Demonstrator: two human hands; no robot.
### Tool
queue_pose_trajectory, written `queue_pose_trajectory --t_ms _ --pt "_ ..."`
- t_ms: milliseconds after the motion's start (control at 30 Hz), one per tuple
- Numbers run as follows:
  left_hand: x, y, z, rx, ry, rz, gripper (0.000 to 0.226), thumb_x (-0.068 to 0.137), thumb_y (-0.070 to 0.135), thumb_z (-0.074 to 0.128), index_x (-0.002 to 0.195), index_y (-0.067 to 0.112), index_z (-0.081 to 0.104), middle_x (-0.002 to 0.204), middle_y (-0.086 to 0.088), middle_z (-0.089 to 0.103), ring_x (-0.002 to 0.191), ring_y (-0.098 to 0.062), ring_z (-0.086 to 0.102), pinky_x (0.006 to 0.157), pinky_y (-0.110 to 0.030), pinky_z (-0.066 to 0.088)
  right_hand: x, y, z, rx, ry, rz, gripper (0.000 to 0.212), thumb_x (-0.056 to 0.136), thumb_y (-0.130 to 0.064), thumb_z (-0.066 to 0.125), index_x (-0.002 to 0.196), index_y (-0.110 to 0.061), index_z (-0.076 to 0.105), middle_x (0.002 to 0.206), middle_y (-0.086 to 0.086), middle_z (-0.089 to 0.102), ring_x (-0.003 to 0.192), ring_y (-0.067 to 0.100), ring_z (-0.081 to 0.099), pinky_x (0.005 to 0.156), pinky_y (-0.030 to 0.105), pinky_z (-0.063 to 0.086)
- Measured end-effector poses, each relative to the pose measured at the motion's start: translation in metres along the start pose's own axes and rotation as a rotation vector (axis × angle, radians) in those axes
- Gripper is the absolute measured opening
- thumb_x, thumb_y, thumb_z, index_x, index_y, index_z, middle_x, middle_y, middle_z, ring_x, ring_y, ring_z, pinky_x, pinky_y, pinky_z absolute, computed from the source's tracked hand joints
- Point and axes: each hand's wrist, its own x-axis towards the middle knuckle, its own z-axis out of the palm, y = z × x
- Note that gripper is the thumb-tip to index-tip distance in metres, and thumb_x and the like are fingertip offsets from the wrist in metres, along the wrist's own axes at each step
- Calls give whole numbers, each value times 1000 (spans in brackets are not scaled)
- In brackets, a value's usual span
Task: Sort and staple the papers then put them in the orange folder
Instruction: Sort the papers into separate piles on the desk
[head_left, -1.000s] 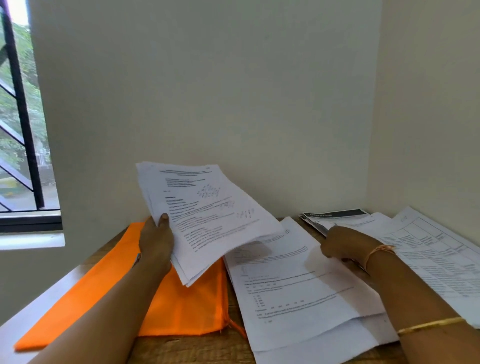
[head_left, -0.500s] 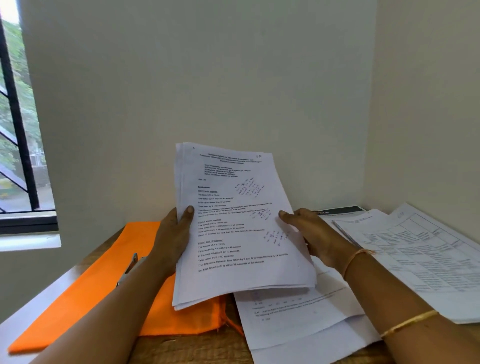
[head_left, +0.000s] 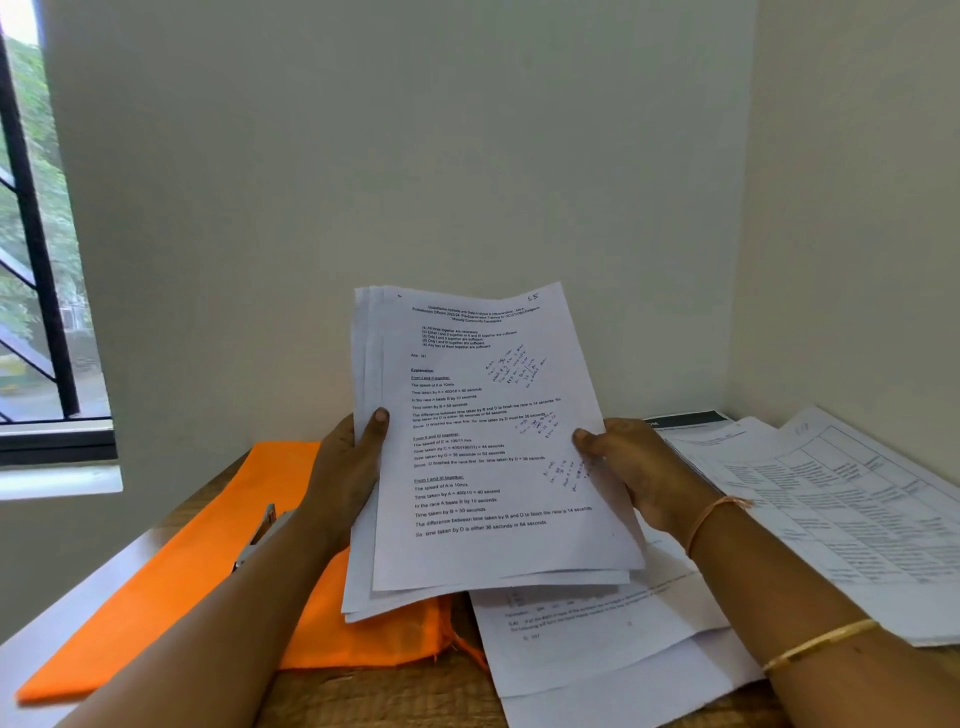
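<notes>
White printed papers (head_left: 493, 441), a sheaf of several sheets with typed lines and handwritten notes, stand nearly upright in the air between both hands, lifted off the wooden worktop (head_left: 374, 691). The sheets are not squared: their left edges fan out in steps and their bottom edges sit at different heights.

The left hand (head_left: 345, 478) grips the sheaf's left edge, thumb pressed on the front page and fingers curled behind it, out of sight. The right hand (head_left: 639, 478) holds the right edge the same way, thumb on the front and the rest of the hand behind the paper. A thin orange thread circles the right wrist and a gold bangle (head_left: 821, 644) sits further up that forearm.

Below and to the left of the left hand, an orange fabric folder (head_left: 208, 571) lies flat on the worktop, with a silver metal stapler (head_left: 262, 527) resting on it just beside the left forearm. Under the right hand and forearm, loose white sheets (head_left: 597, 639) overlap on the worktop. To the right of the right hand lie more sheets printed with tables (head_left: 857, 519), reaching towards the corner of the walls.
</notes>
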Motion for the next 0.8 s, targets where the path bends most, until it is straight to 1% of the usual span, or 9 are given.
queue_pose_trajectory --t_ms 133,233,333,400,500,600,633,700,800 --pt "0 1 1 36 17 18 12 97 30 47 95 26 58 92 5 66 82 -12 64 66 -25 50 -1 0 -1 -103 76 -66 28 96 -23 52 108 0 61 115 19 62 103 36 58 95 46 47" --pt "1 0 1 68 32 13 13 97 30 47 93 26 59 91 3 67 80 -14 65 64 -27 50 1 1 -3 -197 130 -109 32 98 -18 47 108 9 60 105 25 61 98 37 57 86 42 46" --pt "2 1 -1 86 59 8 14 97 31 47 93 24 59 90 4 67 78 -14 65 62 -25 49 3 2 -7 -195 153 -134 22 99 -13 43 94 1 59 93 16 58 83 24 51 72 28 39" --pt "2 0 -1 104 95 9 15 97 31 46 97 22 59 89 6 65 79 -13 63 61 -23 47 6 4 -12 -196 219 -165 23 98 -10 41 101 1 60 97 16 60 82 24 51 73 27 38" --pt "4 -1 -3 142 178 7 20 99 31 44 103 16 58 92 2 64 82 -19 59 62 -24 43 9 7 -23 -249 364 -198 28 97 -6 38 112 0 60 118 19 61 95 31 54 74 25 37" --pt "8 -4 -7 175 272 -25 31 100 29 42 118 8 57 104 -5 60 90 -22 54 71 -30 40 15 12 -36 -303 437 -155 29 95 -2 38 114 -1 60 124 19 59 98 33 54 57 21 32" --pt "10 -6 -8 175 296 -42 33 100 29 42 121 6 55 106 -7 59 91 -22 53 73 -31 39 17 15 -40 -305 445 -130 28 93 -1 39 113 0 59 123 21 59 96 33 53 55 21 30" --pt "13 -9 -13 176 341 -81 37 100 29 41 124 3 53 116 -13 59 98 -28 54 78 -33 40 21 22 -49 -289 470 -71 30 91 1 41 114 0 59 121 22 59 96 34 53 63 24 34" --pt "18 -15 -21 98 438 -171 40 100 28 42 128 1 49 129 -19 54 114 -36 52 85 -37 41 23 27 -59 -322 477 32 33 90 0 45 121 1 56 124 22 57 108 39 53 74 28 36"
